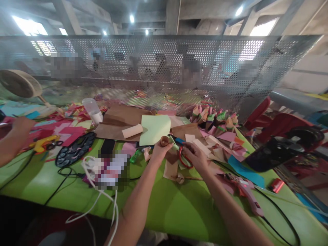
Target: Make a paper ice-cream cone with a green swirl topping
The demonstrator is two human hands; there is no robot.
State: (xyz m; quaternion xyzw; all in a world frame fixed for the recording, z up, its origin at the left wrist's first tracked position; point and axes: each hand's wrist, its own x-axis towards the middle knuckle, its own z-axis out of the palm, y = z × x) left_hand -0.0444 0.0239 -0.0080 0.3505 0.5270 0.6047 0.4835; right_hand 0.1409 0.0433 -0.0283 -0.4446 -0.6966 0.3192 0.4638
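- Gripping between thumb and fingers of the left hand [162, 149]: small brown paper cone [164, 141], with open end facing up.
- Located at table center, just above the brown scraps and near the lower edge of the light green sheet [154, 128].
- Bending the fingers of the right hand [196, 154] beside a red loop handle [181, 158] and a small blue item [180, 140]; unable to tell whether closed on either.
- Keeping both hands near each other, apart, with a pale green strip visible between.
- Lying below the hands on the green tabletop [179, 212]: brown paper strip [169, 169] and a twisted scrap [179, 178].
- Resting behind the left hand: rolled beige paper [132, 131], touching or just beside the light green sheet, over brown wrapping paper [110, 118].
- Standing tilted farther left: clear bottle [92, 110].
- Placed to the right: pink glue gun [248, 194], blue paper [245, 171] and small red cylinder [276, 185].
- Placed to the left: black oval item [75, 149], yellow glue gun [45, 144] and white cable [88, 172].
- Reaching in at far left: arm of another person [16, 136].
- Set behind the table: perforated metal screen [153, 73].
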